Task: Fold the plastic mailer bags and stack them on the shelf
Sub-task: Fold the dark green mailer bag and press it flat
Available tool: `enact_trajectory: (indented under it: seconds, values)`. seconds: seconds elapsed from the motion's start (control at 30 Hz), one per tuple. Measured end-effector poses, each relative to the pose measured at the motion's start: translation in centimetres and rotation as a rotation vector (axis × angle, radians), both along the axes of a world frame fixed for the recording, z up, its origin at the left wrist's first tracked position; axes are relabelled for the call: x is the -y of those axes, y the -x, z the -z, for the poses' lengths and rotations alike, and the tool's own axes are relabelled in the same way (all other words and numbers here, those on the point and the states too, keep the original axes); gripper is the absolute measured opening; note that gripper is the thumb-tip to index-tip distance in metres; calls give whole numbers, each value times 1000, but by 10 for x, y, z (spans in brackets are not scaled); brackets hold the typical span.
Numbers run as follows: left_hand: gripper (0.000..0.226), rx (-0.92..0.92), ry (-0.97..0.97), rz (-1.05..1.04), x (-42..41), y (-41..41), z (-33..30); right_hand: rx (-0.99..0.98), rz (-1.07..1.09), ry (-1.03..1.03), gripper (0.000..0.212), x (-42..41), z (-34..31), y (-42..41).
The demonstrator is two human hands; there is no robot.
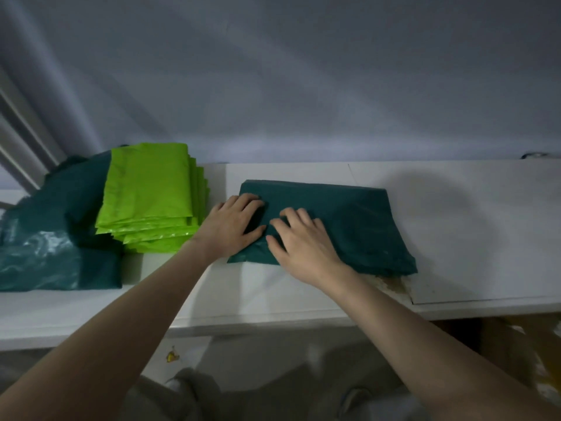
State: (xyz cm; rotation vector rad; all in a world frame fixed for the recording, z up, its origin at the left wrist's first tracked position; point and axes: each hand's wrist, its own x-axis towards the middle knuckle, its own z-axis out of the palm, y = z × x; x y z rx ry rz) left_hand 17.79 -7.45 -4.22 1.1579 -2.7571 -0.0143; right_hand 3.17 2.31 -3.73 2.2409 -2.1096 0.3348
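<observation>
1. A stack of folded lime green bags (151,192) is already sitting on the white shelf (470,208), so a good part of the job looks done.
2. Dark teal bags (45,238) are lying loose at far left, apparently waiting their turn.
3. One teal bag (349,220) is lying mid-shelf, partly folded.
4. The left hand (233,223) is pressing its left end, fingers spread and slightly bent.
5. The right hand (300,241) is resting just beside it, fingers loosely bent on the plastic, clasping nothing.
</observation>
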Motion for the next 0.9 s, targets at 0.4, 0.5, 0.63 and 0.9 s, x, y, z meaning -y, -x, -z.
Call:
enact_trajectory:
  seconds: [0.4,0.5,0.63,0.9]
  values:
    - [43,36,52,109,-29,-17,8,-23,72,-179,47,-8,8,16]
    - [40,34,86,132,-38,-21,10,-71,28,-123,47,-17,4,2]
    - [50,98,155,82,-62,-22,21,-138,-48,-111,48,-29,5,-19]
    - [85,178,23,-11,-80,-11,40,-138,-48,-152,53,-32,18,-18]
